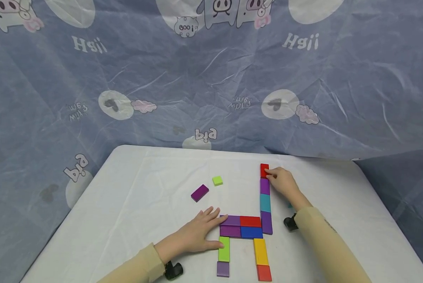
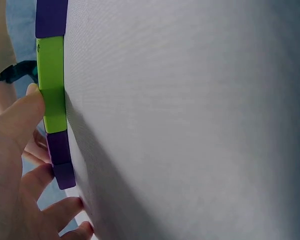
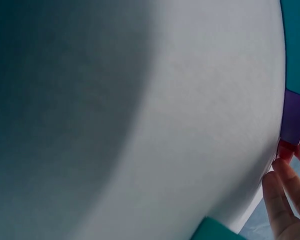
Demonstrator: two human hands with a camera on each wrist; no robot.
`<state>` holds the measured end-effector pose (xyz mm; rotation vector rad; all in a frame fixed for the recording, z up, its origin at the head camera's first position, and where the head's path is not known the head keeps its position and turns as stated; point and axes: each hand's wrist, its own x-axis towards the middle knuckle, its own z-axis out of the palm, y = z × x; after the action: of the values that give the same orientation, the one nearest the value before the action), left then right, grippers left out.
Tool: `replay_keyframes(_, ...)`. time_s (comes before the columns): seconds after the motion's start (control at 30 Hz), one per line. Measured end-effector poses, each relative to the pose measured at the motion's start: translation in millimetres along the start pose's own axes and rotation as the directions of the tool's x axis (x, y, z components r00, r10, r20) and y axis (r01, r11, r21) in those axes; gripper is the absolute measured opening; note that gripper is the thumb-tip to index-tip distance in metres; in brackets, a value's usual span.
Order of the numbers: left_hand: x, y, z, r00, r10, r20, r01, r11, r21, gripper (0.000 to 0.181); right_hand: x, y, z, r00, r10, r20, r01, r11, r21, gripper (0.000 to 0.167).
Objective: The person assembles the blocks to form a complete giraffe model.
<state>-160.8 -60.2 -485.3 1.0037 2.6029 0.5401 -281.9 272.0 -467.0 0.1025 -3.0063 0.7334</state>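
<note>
Flat coloured blocks lie edge to edge on a white table. My right hand (image 1: 283, 181) is at the top of the upright column and pinches its red end block (image 1: 263, 170), seen small in the right wrist view. Below that block run a purple block (image 1: 265, 186), a teal block (image 1: 265, 203) and a darker purple block (image 1: 266, 223). My left hand (image 1: 197, 232) has its fingers spread. Its thumb touches the green block (image 1: 224, 254), and its index finger rests at the corner of the upper purple block (image 1: 231, 220).
Beside that purple block lies a red block (image 1: 250, 221), above a blue block (image 1: 251, 232). A yellow block (image 1: 260, 251) leads down to an orange-red block (image 1: 264, 272). Loose purple (image 1: 199, 193) and small green (image 1: 217, 181) blocks lie farther back. A teal block (image 3: 217, 231) sits near my right forearm.
</note>
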Motion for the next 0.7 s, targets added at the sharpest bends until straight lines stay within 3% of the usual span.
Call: replay_keyframes(0.7,0.0,1.8,-1.3,1.0,0.002,-0.002,-0.002,1.0,0.0,0.08,-6.3,-2.1,1.6,1.0,-0.015,0.015,0.015,1.0,0.002,0.037)
